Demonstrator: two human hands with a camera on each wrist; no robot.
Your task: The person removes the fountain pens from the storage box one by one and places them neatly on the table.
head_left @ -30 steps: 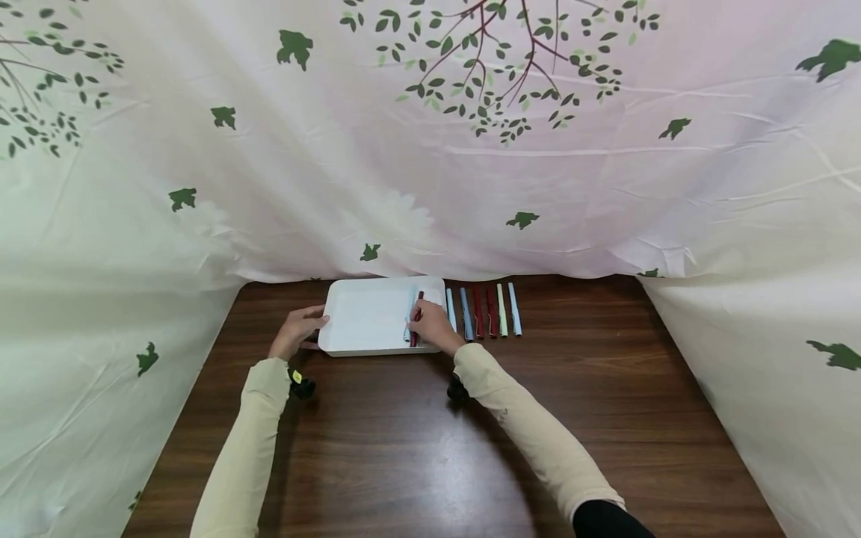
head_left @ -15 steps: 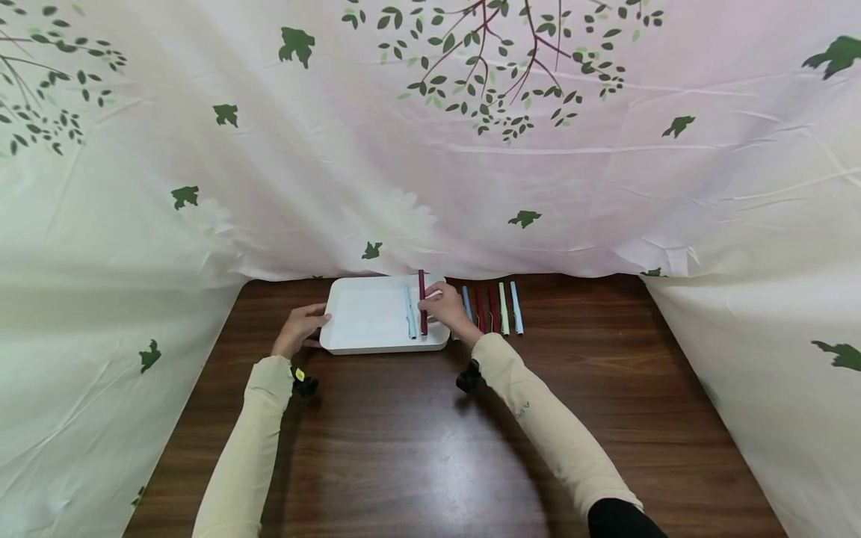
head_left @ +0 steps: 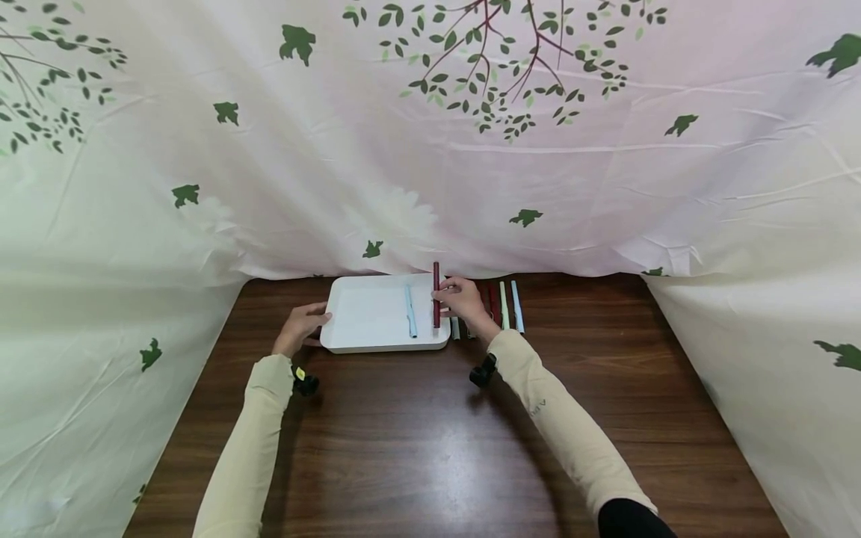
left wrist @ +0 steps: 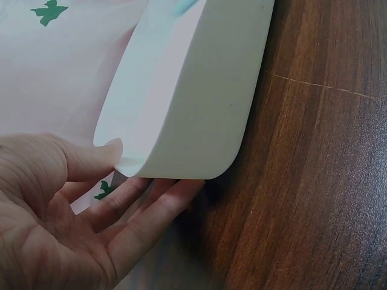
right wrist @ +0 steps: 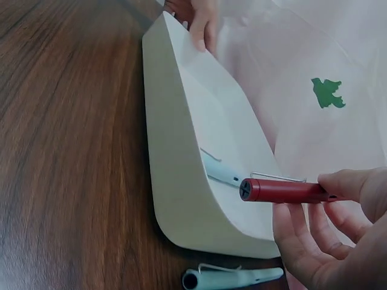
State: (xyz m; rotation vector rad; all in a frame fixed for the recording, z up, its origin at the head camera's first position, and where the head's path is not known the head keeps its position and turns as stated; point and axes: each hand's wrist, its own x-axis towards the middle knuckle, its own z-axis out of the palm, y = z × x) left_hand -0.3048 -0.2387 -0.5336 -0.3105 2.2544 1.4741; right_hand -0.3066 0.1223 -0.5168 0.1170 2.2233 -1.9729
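Note:
A white tray (head_left: 366, 317) stands at the back of the table, and my left hand (head_left: 299, 329) holds its left end. In the left wrist view the thumb lies on the rim while the other fingers reach under the end wall. My right hand (head_left: 466, 300) pinches a dark red pen (right wrist: 284, 191) between thumb and fingers, raised above the tray's right end. One light blue pen (head_left: 411, 312) lies inside the tray. Close outside the right wall is another pale blue pen (right wrist: 236, 278), partly covered by the right hand in the head view.
To the right of the right hand, a pale green pen (head_left: 504, 305) and a light blue pen (head_left: 517, 306) lie in the row, with a dark red one (head_left: 494, 300) partly hidden. A patterned cloth (head_left: 403, 217) hangs right behind the table (head_left: 403, 433).
My right hand has lifted the dark red pen from beside the light blue pen in the tray and carried it rightward. The left hand keeps its place on the tray.

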